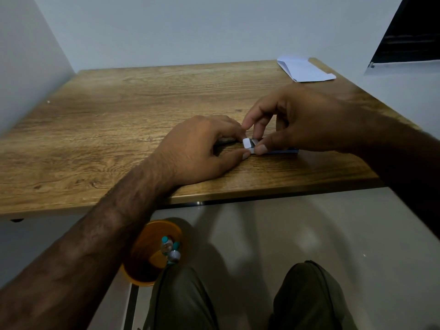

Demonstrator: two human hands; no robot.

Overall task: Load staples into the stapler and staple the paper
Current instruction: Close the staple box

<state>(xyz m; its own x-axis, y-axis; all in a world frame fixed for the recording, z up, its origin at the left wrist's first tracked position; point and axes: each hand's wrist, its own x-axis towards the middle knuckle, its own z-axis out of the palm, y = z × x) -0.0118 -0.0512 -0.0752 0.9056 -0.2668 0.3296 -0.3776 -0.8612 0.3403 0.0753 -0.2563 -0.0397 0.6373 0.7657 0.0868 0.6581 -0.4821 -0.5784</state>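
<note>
Wooden table point(119, 115), staple box point(247, 143) between grips

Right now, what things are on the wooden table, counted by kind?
Hands: 2, left hand and right hand
White folded paper: 1
Small white box in the fingers: 1
Blue item, mostly hidden: 1
Total: 5

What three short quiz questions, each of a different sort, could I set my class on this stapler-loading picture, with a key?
1. True or false: the folded white paper lies between the two hands.
2. Which hand's thumb and fingers pinch the small white box: A left hand, B right hand, C both?
3. Fill in: the orange container sits ____ the wooden table.

Key: 1 false, it lies at the table's far right corner. 2 C. 3 below.
</note>
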